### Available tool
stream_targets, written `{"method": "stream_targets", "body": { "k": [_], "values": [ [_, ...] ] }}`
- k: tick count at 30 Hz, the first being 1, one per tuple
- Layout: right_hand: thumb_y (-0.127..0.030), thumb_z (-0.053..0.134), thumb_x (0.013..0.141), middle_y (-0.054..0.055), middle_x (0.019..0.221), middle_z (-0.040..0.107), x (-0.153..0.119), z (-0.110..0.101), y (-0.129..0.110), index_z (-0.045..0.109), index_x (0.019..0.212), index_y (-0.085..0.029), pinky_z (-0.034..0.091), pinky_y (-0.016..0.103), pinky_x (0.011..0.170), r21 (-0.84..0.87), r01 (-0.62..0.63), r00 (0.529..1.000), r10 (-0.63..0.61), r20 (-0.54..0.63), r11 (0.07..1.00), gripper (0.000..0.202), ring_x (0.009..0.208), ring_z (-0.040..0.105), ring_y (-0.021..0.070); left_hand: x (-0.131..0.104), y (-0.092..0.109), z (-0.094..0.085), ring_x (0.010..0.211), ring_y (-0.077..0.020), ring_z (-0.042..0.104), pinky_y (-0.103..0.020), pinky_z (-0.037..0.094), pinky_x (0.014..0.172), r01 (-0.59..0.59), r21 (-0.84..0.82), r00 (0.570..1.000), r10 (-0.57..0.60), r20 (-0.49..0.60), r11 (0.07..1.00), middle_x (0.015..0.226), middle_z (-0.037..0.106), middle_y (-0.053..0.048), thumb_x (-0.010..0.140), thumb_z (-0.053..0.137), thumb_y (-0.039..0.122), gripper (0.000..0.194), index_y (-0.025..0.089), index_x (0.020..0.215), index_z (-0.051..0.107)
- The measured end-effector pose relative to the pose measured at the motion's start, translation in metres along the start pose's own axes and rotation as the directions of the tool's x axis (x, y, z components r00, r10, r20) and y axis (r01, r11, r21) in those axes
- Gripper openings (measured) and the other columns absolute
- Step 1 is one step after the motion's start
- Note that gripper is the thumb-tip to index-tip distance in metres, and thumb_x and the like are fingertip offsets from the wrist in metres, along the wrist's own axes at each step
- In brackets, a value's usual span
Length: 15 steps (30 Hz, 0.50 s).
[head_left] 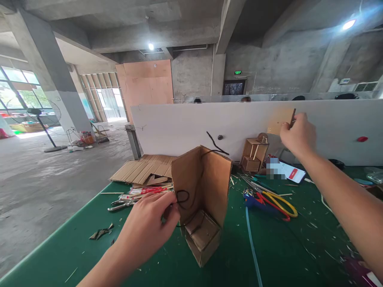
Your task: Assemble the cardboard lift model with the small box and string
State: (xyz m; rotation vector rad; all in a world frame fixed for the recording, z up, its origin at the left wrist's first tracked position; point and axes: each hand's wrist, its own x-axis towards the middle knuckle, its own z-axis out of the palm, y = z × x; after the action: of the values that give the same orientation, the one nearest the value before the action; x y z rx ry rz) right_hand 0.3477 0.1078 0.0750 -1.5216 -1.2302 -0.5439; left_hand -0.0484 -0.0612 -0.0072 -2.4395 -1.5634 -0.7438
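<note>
An open cardboard structure (217, 183) stands upright on the green table, with a small cardboard box (202, 229) at its base. My left hand (154, 219) is at its left edge, thumb and forefinger pinched on a thin black cord (183, 196) that loops there. More dark cord (218, 148) sticks up over the top. Raised at the right, in front of the white board, my right hand (299, 135) holds a thin brown stick (293, 116) between its fingers, away from the cardboard.
Flat cardboard (143, 169), pliers (121, 204) and wrapped sticks lie left. A smaller cardboard model (254, 153), a phone (289, 171), yellow-and-red-handled scissors (281, 203) and a blue strip (253, 247) are right. A white board (185, 127) stands behind.
</note>
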Motion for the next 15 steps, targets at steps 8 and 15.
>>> {"method": "stream_targets", "body": {
  "k": [8,15],
  "values": [
    [-0.024,0.055,0.076,0.012,0.085,0.064,-0.022,-0.012,-0.017,0.042,0.087,-0.022,0.037,0.035,0.059,0.054,-0.097,0.995,0.095,0.039,0.994,0.017,0.053,0.048,0.0159,-0.009,-0.004,-0.005,0.069,-0.0174,0.053,-0.036,0.041,0.074,-0.019,0.056,0.990,0.011,0.142,0.998,0.068,0.056,0.000,0.088,0.038,0.025,0.026,0.019,0.066,0.050],
    [-0.030,0.058,0.080,0.011,0.096,0.066,-0.052,-0.040,-0.071,0.049,0.097,-0.018,0.046,0.034,0.057,0.291,0.099,0.993,-0.077,-0.086,0.952,0.023,0.057,0.056,0.0141,-0.027,-0.008,0.007,0.084,-0.0205,0.057,-0.040,0.042,0.083,-0.157,0.076,0.885,0.106,0.454,0.985,0.081,0.061,-0.002,0.084,0.042,0.015,0.026,0.022,0.069,0.063]
  ]
}}
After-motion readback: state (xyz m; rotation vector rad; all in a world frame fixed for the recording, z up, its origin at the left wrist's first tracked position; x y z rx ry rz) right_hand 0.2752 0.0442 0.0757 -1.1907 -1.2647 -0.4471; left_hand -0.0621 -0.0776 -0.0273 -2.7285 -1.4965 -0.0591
